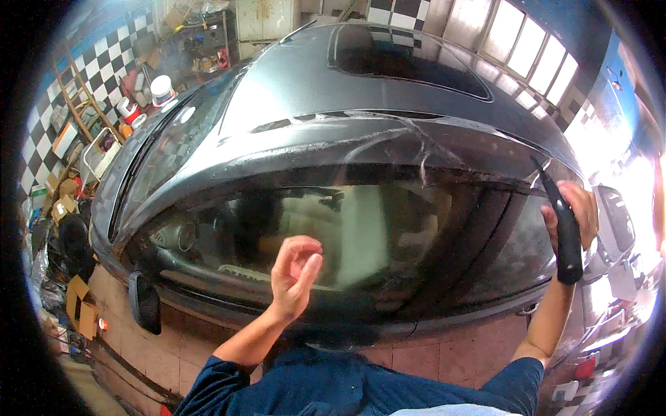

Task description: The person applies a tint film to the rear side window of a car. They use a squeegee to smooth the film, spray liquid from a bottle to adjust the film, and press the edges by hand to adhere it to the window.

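At 3 o'clock, the right hand point(584, 210) was wrapped around a black handheld tool point(569, 243), its slim tip pointing toward 11 o'clock, near the roof edge of the grey car point(291, 97); whether it touched could not be told. At 7 o'clock, the left hand point(297, 272) hung before the side window point(364, 239), fingers loosely curled, thumb apart. The dark sunroof point(395, 59) lay near 12 o'clock, a white bucket point(161, 90) at 10.
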`<state>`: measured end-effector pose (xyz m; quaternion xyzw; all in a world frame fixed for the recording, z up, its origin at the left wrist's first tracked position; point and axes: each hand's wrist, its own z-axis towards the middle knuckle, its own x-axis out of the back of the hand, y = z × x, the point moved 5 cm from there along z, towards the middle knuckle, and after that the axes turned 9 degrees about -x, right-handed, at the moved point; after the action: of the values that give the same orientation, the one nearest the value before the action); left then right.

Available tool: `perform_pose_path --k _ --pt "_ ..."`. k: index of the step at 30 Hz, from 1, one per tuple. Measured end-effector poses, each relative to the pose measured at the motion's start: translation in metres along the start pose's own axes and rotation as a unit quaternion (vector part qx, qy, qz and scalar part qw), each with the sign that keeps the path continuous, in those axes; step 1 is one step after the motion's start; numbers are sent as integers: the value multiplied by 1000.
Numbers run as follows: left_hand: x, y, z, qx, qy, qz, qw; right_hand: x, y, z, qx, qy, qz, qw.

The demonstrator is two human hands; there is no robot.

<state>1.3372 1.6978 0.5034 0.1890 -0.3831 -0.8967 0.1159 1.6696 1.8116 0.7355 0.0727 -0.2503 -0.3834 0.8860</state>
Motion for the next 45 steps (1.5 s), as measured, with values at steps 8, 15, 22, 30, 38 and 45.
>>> perform_pose_path --k 8,15,22,30,38,45 --pt "-40 15 42 163 72 -254 951 8 -22 -28 -100 -26 111 988" --pt "-54 8 64 189 165 -358 899 -31 -43 -74 -401 -97 566 714" --pt "-57 2 65 208 187 -351 893 -86 -91 -86 -540 -116 664 504" --pt "-65 -6 85 233 189 -371 879 -128 -111 -59 -553 -64 748 362" --pt "-65 11 96 115 178 -367 906 -145 -117 -54 -550 -46 771 319" --pt "-76 4 102 152 150 -487 847 -146 -112 -23 -495 3 782 378"
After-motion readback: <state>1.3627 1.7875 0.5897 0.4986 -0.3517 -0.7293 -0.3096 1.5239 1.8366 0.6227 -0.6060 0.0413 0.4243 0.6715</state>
